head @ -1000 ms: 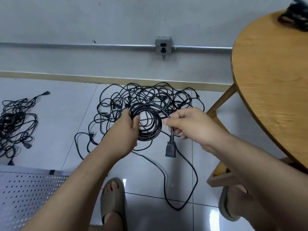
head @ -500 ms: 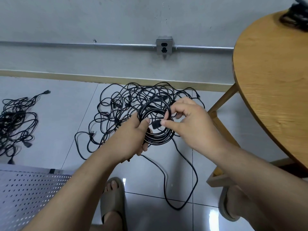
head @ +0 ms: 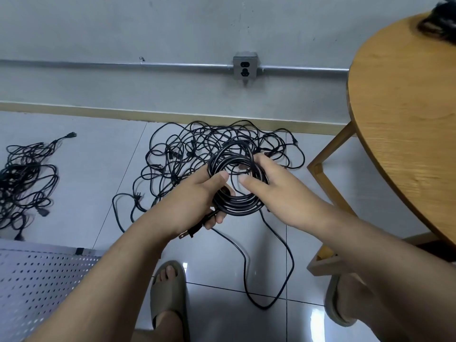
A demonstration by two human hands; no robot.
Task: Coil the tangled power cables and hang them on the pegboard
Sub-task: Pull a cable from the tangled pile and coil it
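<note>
A coil of black power cable [head: 237, 206] hangs in front of me above the floor. My left hand [head: 197, 196] grips its left side, thumb on top, and the pronged plug [head: 188, 234] sticks out below that hand. My right hand [head: 274, 191] holds the coil's right side with fingers wrapped through the loop. A loose length of the same cable [head: 264, 304] trails down to the tiles. Behind the coil lies a big tangle of black cables [head: 197, 144]. The white pegboard [head: 37, 287] lies flat at lower left.
A second cable pile [head: 22, 178] sits on the floor at far left. A round wooden table [head: 404, 114] fills the right side, with a dark bundle [head: 441, 21] on it and its legs [head: 328, 156] nearby. A wall outlet [head: 245, 68] is ahead. My sandalled feet [head: 169, 297] are below.
The right hand let go of the dangling connector end and moved onto the coil's right side. The coil rose a little, and the pronged plug now shows under the left hand.
</note>
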